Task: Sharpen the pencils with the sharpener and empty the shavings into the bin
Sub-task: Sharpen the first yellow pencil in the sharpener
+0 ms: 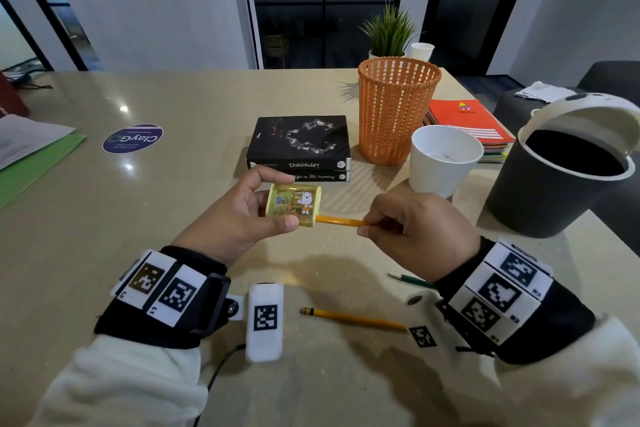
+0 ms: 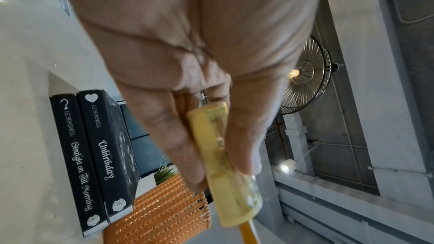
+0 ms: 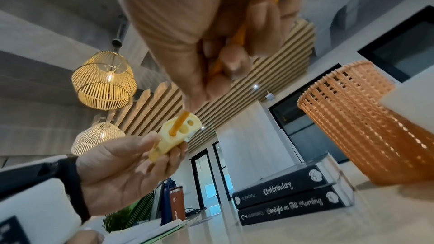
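I see the table [image 1: 104,236] first, then the dark bin [image 1: 554,191] at its right edge, lid tipped back and mouth open, well apart from my hands. My left hand [image 1: 239,215] pinches the yellow sharpener [image 1: 294,205] between thumb and fingers, held in the air above the table. My right hand [image 1: 415,232] curls around the pencil [image 1: 341,221], its tip pushed into 1 of the sharpener's holes. 2 more pencils lie on the table near my right wrist: a yellow one [image 1: 349,318] and a green one [image 1: 410,280].

My worry is the angle: if I twist the pencil while it sits crooked in the hole, the lead could snap inside. Squeezing the sharpener on its lid side might pop it open and spill shavings onto the table, far from the bin.

I cannot see the pencil tip inside the sharpener, nor how full it is. The right wrist view is blurred around the fingers, and my wrist covers most of the green pencil.
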Demonstrator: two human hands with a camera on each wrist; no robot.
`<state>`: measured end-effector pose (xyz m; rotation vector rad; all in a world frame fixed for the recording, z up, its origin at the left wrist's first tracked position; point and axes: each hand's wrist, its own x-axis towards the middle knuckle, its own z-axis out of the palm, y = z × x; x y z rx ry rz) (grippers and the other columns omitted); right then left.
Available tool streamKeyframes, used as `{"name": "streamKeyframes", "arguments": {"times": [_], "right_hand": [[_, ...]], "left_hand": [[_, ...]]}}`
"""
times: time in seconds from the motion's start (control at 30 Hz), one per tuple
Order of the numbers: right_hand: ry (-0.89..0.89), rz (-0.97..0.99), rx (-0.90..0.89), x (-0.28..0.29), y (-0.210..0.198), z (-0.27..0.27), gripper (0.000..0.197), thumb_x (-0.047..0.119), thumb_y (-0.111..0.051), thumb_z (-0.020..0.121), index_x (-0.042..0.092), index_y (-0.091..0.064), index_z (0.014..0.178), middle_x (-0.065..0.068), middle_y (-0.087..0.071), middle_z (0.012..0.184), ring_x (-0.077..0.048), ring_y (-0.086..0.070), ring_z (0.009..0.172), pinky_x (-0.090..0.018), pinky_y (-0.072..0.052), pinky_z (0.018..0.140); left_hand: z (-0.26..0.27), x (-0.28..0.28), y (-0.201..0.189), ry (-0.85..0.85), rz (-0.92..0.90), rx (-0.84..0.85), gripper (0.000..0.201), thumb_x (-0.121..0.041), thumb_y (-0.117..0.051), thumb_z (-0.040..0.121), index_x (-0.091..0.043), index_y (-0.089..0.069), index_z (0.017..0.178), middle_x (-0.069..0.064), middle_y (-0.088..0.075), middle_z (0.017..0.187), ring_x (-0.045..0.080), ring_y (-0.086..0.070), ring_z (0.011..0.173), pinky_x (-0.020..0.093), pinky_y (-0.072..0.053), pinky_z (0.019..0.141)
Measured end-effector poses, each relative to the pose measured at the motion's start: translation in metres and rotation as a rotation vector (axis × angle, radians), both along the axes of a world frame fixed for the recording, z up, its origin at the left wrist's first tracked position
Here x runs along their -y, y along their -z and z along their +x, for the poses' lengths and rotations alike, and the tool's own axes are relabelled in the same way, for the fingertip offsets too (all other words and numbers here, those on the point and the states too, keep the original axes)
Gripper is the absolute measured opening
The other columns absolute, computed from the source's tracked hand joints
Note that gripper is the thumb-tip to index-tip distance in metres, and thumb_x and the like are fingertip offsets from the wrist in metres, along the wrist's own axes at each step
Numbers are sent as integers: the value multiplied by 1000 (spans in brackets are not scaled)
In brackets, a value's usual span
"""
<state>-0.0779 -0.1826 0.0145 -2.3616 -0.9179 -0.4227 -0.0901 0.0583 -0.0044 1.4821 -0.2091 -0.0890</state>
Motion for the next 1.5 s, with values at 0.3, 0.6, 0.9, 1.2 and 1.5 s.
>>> {"name": "streamKeyframes", "arguments": {"times": [0.3,0.6,0.9,1.2,1.5], "right_hand": [[80,11,-384,-1,-4,3,15,28,-71,77,21,-64,67,7,-60,60,-7,-54,58,-21,-43,55],[69,-192,-146,-7,-9,-5,15,35,-63,82,20,-60,85,11,-54,69,-14,-54,67,-29,-45,59],[-19,-170,186,-11,-3,-3,27,26,-43,82,8,-61,70,-3,-58,60,-27,-56,53,-33,-46,39],[-45,-95,39,-10,3,-2,16,20,-59,77,10,-62,64,1,-57,51,-20,-50,44,-16,-30,44],[14,-21,-316,-9,8,2,16,24,-67,82,25,-60,67,8,-59,61,-7,-52,58,-19,-41,54]], "left_hand": [[-3,2,-2,-1,72,39,48,-16,-78,53,-32,-58,94,1,-72,84,10,-67,77,21,-53,67],[0,0,4,-35,26,-10,51,-20,-78,49,-26,-57,96,3,-73,82,14,-68,78,24,-56,71],[1,2,4,-44,-113,-110,66,-25,-91,41,-18,-58,97,8,-72,87,21,-70,80,21,-56,64],[1,1,3,-11,-3,-34,54,-20,-79,47,-23,-56,96,3,-71,83,14,-67,77,22,-55,70],[-2,2,-1,33,117,1,53,-21,-78,53,-25,-51,99,-3,-72,85,10,-67,80,20,-53,69]]}}
